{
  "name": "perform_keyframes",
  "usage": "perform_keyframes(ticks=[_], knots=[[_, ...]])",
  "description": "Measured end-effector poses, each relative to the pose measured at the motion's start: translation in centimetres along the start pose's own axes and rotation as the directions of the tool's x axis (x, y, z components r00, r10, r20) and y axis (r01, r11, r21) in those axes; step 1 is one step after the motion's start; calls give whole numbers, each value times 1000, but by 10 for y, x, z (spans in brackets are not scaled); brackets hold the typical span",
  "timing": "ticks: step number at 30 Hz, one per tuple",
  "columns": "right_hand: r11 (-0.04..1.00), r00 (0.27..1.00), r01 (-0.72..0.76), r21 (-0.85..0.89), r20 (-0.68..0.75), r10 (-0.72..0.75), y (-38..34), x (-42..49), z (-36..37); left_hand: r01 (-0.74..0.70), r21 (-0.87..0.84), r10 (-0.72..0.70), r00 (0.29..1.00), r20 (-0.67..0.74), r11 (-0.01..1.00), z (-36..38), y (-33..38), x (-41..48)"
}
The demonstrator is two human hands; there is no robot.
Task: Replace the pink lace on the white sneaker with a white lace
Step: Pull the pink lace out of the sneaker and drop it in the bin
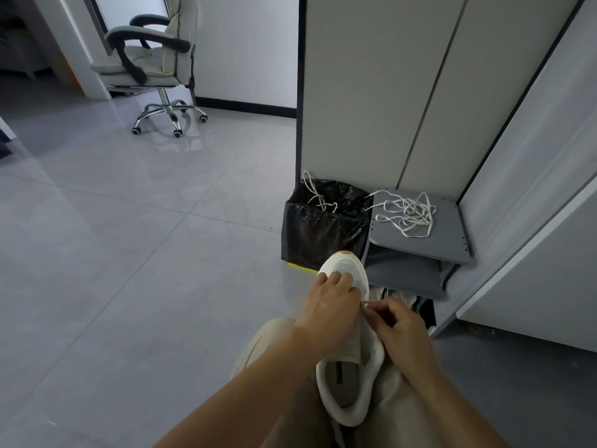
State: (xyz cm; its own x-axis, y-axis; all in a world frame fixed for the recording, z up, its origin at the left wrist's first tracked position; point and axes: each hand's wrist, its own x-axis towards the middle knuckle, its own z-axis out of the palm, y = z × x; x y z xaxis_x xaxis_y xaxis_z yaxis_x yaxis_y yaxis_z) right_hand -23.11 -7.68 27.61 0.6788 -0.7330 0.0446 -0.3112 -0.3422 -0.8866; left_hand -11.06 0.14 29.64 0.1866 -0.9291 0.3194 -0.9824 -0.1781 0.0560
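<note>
Sneaker [350, 270], white, lower centre, resting on the lap. Left hand [332, 305] curls over its forefoot; right hand [399, 321] pinches what may be a lace tip [365, 302] at the eyelets. White lace [408, 213] lies tangled on the grey shelf [452, 234], right of centre. Likely risks: the tip slips the pinch; the tangle knots when drawn.

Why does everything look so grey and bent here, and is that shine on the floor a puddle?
Head view: dim, cool, even light, no hard shadows; the shine is likely glare on the glossy floor, which mirrors the base of the chair; the wide lens tilts and bows the cabinet edges; the left hand and right hand at the sneaker look slightly soft.
</note>
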Motion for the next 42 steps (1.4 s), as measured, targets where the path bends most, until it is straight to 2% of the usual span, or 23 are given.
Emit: perform_keyframes(ticks=[1, 3, 4, 6, 8, 9, 12, 14, 16, 18, 19, 21, 24, 29, 30, 32, 34, 36, 37, 39, 41, 42], knots=[[1000, 1000, -10, -1, -5, 10, 1, 0, -2, 4, -49, -4, 1000, -10, 999, 0, 1, 2], [1000, 999, -26, -4, -27, 26, 3, 0, -4, 11, -309, -4, 1000, 24, 951, -4, -10, -3], [1000, 999, -28, -11, -41, 28, 3, 0, -4, 25, -462, -21, 1000, 13, 887, -9, -19, -9], [999, 998, -30, -27, -62, 28, 2, 1, -3, 127, -701, -203, 979, -26, 702, -17, -43, -30], [999, 999, -12, -37, -53, 10, 1, 2, -2, 242, -771, -367, 930, 11, 590, -14, -63, -52], [999, 999, 2, -45, -42, -4, 2, 2, 0, 300, -741, -388, 920, 59, 600, -10, -69, -58], [998, 999, 32, -62, -29, -34, 1, 0, 2, 441, -493, -431, 891, 141, 750, 2, -62, -54], [998, 999, 27, -52, -33, -28, 0, -1, 3, 350, -418, -392, 920, -16, 838, -1, -42, -38], [1000, 1000, 3, -28, -29, -4, -3, -1, 4, 180, -284, -223, 967, -126, 942, -4, -18, -19], [1000, 1000, -14, -14, -19, 14, -3, 0, 4, 76, -46, -79, 995, -57, 996, -4, 0, -3], [1000, 1000, -23, -11, -13, 23, -2, 0, 3, 54, 19, -54, 998, 7, 998, -3, 5, 2], [999, 999, -39, -15, -13, 38, 0, 0, 0, 33, 104, -38, 998, 46, 994, -4, 7, 10], [999, 999, -36, -35, -32, 35, 2, 0, -2, 0, 65, 2, 1000, -24, 998, -10, -2, 9], [998, 998, -21, -64, -62, 17, 4, 2, -4, 8, -294, -44, 992, -116, 956, -27, -35, -36], [998, 998, -13, -68, -61, 9, 4, 2, -4, 43, -357, -99, 985, -140, 933, -32, -50, -49], [998, 999, -3, -56, -46, 1, 3, 2, -4, 211, -445, -318, 931, -180, 870, -33, -87, -71], [999, 1000, 10, -30, -21, -11, 2, 1, -2, 430, -480, -535, 839, -98, 764, -27, -113, -87], [999, 1000, 21, -24, -19, -21, 0, 0, 0, 540, -442, -602, 799, 1, 716, -16, -113, -86], [999, 999, 25, -31, -23, -25, 0, 0, 1, 550, -394, -598, 801, -1, 737, -13, -103, -80], [999, 999, 27, -47, -29, -29, -1, -2, 3, 456, -299, -504, 857, -108, 838, -8, -73, -58], [999, 1000, 16, -46, -25, -17, -2, -2, 3, 249, -265, -300, 938, -176, 932, -11, -34, -32], [999, 1000, 11, -35, -22, -11, -2, -2, 3, 140, -186, -174, 968, -180, 973, -8, -19, -21]])
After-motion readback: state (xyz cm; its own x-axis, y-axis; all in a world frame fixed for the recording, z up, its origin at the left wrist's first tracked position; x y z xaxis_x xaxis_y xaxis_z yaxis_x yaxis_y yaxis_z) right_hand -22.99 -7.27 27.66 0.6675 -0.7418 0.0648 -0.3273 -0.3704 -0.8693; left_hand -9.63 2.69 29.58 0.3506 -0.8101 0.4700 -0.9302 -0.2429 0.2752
